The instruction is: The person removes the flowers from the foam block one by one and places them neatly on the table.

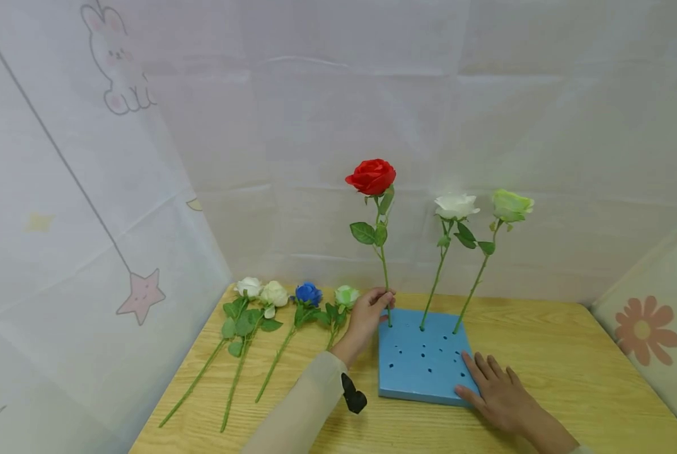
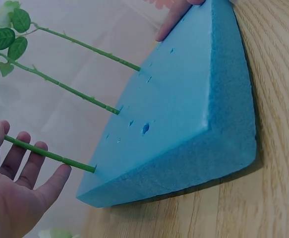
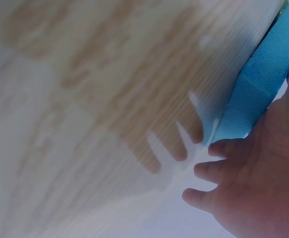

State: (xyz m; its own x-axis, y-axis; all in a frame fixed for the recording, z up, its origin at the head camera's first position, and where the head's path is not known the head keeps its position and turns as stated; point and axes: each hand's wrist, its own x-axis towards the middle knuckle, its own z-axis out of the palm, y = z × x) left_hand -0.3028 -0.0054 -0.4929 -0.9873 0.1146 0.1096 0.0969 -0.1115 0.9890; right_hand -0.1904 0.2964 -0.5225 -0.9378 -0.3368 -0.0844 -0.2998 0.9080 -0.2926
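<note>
A red rose (image 1: 370,177) stands almost upright, its stem end in a hole near the back left corner of the blue foam block (image 1: 412,386). Low on that stem, the fingers and thumb of my left hand (image 1: 367,318) hold it; the left wrist view shows the green stem (image 2: 75,162) lying across the fingers. My right hand (image 1: 500,394) rests with spread, straight fingers at the block's right edge, some fingertips on its top. Also in the block's back row, a white rose (image 1: 456,206) and a yellow-green rose (image 1: 512,205) lean to the right.
Left of the block, several roses lie on the wooden table (image 1: 560,353): a white one (image 1: 249,287), a cream one (image 1: 273,294), a blue one (image 1: 307,294) and a pale green one (image 1: 347,296). Several small holes dot the block. A pale printed cloth (image 1: 316,126) hangs behind.
</note>
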